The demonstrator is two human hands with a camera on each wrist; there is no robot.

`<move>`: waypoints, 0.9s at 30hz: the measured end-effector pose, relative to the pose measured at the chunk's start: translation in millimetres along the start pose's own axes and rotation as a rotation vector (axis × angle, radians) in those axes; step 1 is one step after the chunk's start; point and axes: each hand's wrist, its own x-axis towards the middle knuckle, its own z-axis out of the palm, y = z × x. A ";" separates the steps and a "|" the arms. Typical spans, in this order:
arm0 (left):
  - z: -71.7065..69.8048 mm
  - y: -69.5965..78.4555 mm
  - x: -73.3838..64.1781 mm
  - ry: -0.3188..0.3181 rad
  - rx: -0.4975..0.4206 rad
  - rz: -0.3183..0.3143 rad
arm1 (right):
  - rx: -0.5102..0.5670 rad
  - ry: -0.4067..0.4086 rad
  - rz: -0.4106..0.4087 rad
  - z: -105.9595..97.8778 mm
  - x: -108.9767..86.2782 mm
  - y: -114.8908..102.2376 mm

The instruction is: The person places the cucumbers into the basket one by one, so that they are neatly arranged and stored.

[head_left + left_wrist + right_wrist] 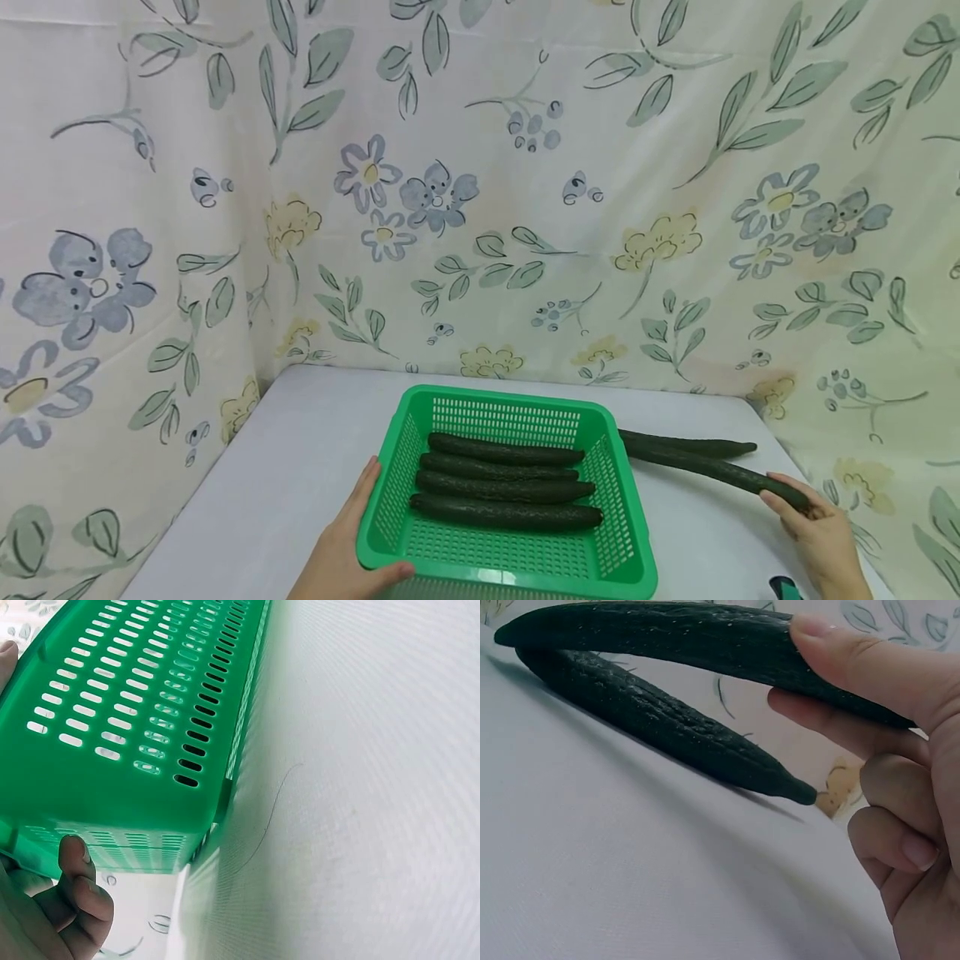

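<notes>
A green plastic basket (633, 500) with slotted walls stands on the white table, and several dark green cucumbers (506, 512) lie side by side in it. My left hand (337, 546) holds the basket's near left corner, thumb over the front rim and fingers along the left side. To the right of the basket, my right hand (821, 533) pinches one end of a long cucumber (697, 634) between thumb and fingers. That end is raised off the table. Its far end reaches over another cucumber (660, 716) lying on the table; whether the two touch is unclear.
Floral cloth (495, 208) hangs behind the table (300, 433) and along both sides. A small dark and teal object (783, 587), cut off by the frame, lies near my right wrist. A thin hair-like strand (274, 810) shows on the white surface beside the basket.
</notes>
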 end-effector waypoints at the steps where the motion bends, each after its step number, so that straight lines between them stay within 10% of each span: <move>1: 0.1 -0.5 0.4 0.003 0.004 0.004 | 0.024 0.015 -0.010 0.0 0.3 -0.1; 27: 0.5 -1.6 0.6 0.010 0.009 -0.002 | 0.513 0.130 -0.210 12.7 2.1 -11.4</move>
